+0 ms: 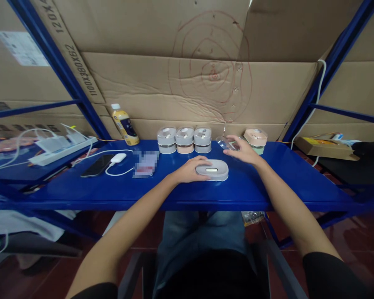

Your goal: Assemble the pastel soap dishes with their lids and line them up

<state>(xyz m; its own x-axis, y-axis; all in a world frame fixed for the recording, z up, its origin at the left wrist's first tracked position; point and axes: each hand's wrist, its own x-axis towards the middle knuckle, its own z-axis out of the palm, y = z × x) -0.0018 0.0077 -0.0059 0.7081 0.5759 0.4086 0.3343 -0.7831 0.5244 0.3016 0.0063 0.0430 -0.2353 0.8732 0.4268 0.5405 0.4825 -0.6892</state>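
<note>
Around one end of the grey oval plastic container (pixel 217 170), our left hand (pixel 190 169) curls. Beyond it, our right hand (pixel 243 150) holds a clear rounded plastic piece (pixel 223 143), best pinched lightly.

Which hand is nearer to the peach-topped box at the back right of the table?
Right. The right hand is close to the peach-topped box, just left of it, holding a clear piece; the left hand is farther off to the left, on a grey case.

Soft, even light, blurred, stretched edges
</note>
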